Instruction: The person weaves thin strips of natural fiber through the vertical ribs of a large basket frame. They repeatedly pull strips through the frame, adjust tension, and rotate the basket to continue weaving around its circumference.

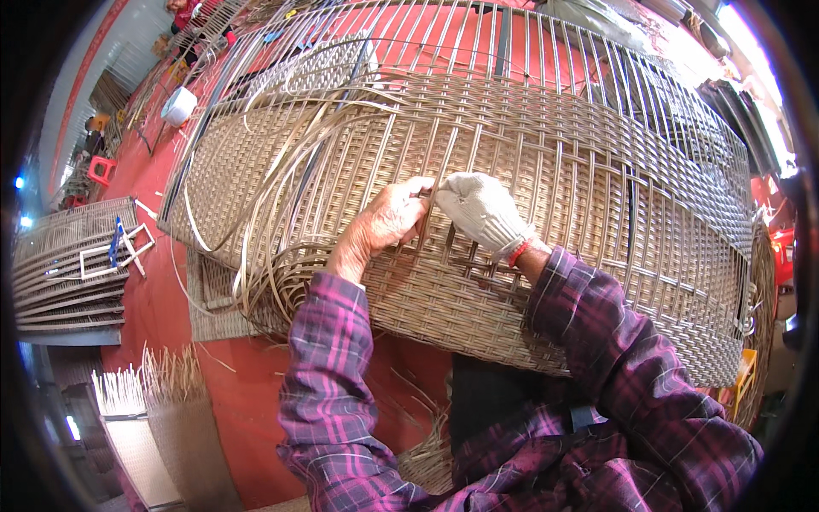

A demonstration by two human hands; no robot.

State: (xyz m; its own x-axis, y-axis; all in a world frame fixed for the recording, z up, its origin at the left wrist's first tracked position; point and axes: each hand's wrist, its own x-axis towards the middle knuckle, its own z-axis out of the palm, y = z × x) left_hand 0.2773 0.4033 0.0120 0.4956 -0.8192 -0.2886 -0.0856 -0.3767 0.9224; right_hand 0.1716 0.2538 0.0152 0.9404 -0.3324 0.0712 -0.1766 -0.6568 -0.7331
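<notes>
A large woven wicker panel [435, 311] of tan synthetic rattan lies in front of me, with bare metal rods showing between its woven bands. My left hand [386, 224], bare, pinches a brown rattan strip [428, 213] at the panel's middle. Close beside it, my right hand [482, 210] wears a white knit glove with a red cuff edge, its fingers curled on the same strip. Parts of both hands' fingertips are hidden. Long loose rattan strands [256, 247] loop in a bundle left of my left hand.
Red floor [256, 401] surrounds the panel. Other woven pieces [68, 264] lie at the left, with a white-and-blue frame [115, 247] on top. A white roll [179, 107] and a red stool [101, 170] stand farther back. Another person [189, 13] is at the far left.
</notes>
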